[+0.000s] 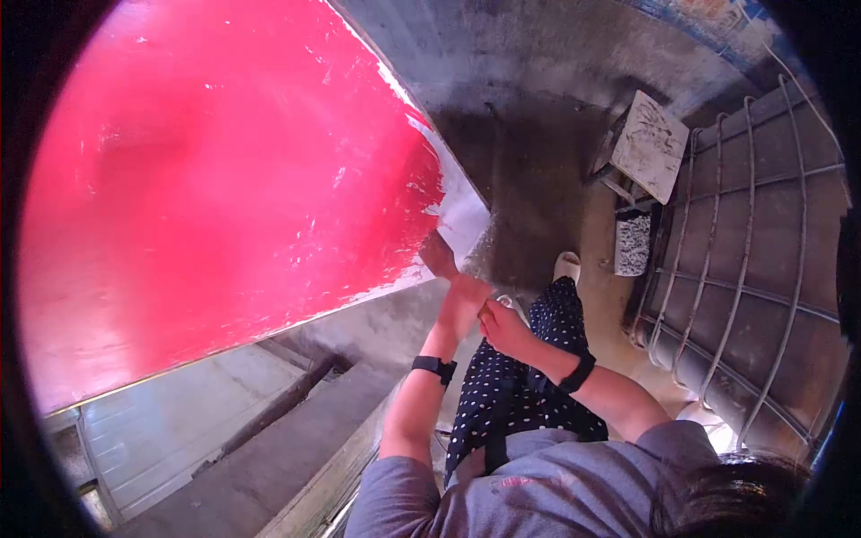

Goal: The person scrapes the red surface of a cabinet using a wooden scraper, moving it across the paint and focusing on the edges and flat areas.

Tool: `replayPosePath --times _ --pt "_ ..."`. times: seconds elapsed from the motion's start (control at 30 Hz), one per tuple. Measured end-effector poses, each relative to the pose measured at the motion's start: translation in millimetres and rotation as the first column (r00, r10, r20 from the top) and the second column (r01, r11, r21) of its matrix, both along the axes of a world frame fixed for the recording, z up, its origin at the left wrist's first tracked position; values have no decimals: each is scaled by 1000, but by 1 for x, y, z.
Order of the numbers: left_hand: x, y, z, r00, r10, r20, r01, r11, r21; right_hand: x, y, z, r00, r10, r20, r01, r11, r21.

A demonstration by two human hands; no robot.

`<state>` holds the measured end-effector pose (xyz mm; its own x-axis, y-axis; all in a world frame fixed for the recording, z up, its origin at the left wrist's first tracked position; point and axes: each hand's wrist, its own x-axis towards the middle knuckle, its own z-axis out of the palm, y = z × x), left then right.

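Observation:
A broad paintbrush (438,255) has its dark, flat head against the lower right corner of a large flat panel. Wet red paint covers most of the panel (224,179), while a pale, unpainted strip shows along its right edge and corner. My left hand (465,300) is closed around the brush just behind its head. Right beside it, my right hand (508,330) is closed at the back end of the brush handle, which the fingers mostly hide. Each wrist wears a black band.
A paint-smeared stool (650,143) stands at upper right, beside a rusty metal rod grid (744,260). A speckled block (632,244) lies below the stool. Under the panel are a white ribbed sheet (170,430) and a grey ledge (287,448). My feet stand on the stained floor.

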<state>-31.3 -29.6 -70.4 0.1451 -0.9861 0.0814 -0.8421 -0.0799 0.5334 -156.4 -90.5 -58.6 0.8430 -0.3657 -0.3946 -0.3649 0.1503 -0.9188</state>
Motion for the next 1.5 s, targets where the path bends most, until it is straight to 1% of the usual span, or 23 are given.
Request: replayPosePath --times 0.13,0.27,0.3,0.33,0.37,0.4,0.47,0.5,0.53,0.57,0.63,0.73,0.8,0.9,0.97,1.0,1.07,1.17,1.3,1.4,1.43,1.47,1.5 --pt "4 2 -8 997 32 -72 -41 990 -133 5 5 -4 997 25 -67 -26 1000 -11" --pt "19 1 -19 996 40 -77 -48 993 -103 37 16 -50 998 25 -64 -29 997 -72" --pt "20 3 -32 887 219 -407 -225 974 33 48 14 -57 994 50 -99 -68 980 -188" --pt "23 4 -50 644 395 -655 -341 915 216 57 13 -61 989 72 -133 -109 947 -303" --pt "33 10 -102 856 179 -485 -215 976 -20 61 11 -64 990 71 -126 -106 946 -306" --pt "39 3 -96 859 175 -481 -213 977 -25 62 7 -68 985 48 -168 -100 943 -317" --pt "38 -10 -61 972 20 -234 85 899 430 49 2 -68 975 29 -222 -101 941 -323" --pt "35 -14 -43 971 19 -236 87 900 428 40 -2 -59 992 22 -123 -48 977 -208" --pt "27 -14 -25 984 4 -176 34 977 213 32 -3 -46 1000 4 -26 -6 997 -82" --pt "20 -12 -10 993 6 -116 -8 1000 -15 25 -2 -27 999 4 -32 -7 997 -78" --pt "18 -7 9 991 8 -133 -9 1000 -10 18 -1 5 998 -65 -16 67 978 196" --pt "22 -7 1 991 -7 -132 5 1000 -20 22 4 -3 1000 -25 16 25 1000 -5" --pt "28 -6 -24 993 -38 -115 35 999 -23 28 -2 -24 1000 -10 22 11 999 -32" --pt "37 -18 -56 989 -61 -133 81 985 153 40 -10 -56 991 34 -126 -47 994 -100" --pt "40 -28 -48 795 282 -537 5 882 470 44 -21 -49 999 -32 -41 29 998 -56" --pt "37 -28 -41 793 282 -540 10 881 474 40 -22 -38 998 -35 -46 33 998 -53" --pt "34 -34 -20 993 -42 -113 58 988 141 34 -31 -4 993 -29 -110 45 988 144" --pt "30 -35 11 994 -96 -43 96 995 15 23 -24 26 995 -91 -37 96 978 183" --pt "36 -27 -24 981 -171 -93 183 974 134 28 -10 -13 994 -69 -86 80 989 123" --pt "40 -29 -63 986 -90 -144 109 986 128 41 -10 -51 977 -214 12 209 964 162" --pt "40 -32 -71 852 201 -483 -23 937 349 47 -17 -53 987 -157 -25 157 987 24" --pt "38 -30 -79 544 509 -667 -43 811 583 47 -17 -53 991 -106 -77 97 990 -105" --pt "35 -32 -73 542 512 -667 -41 808 588 41 -19 -50 991 -106 -81 98 990 -100"
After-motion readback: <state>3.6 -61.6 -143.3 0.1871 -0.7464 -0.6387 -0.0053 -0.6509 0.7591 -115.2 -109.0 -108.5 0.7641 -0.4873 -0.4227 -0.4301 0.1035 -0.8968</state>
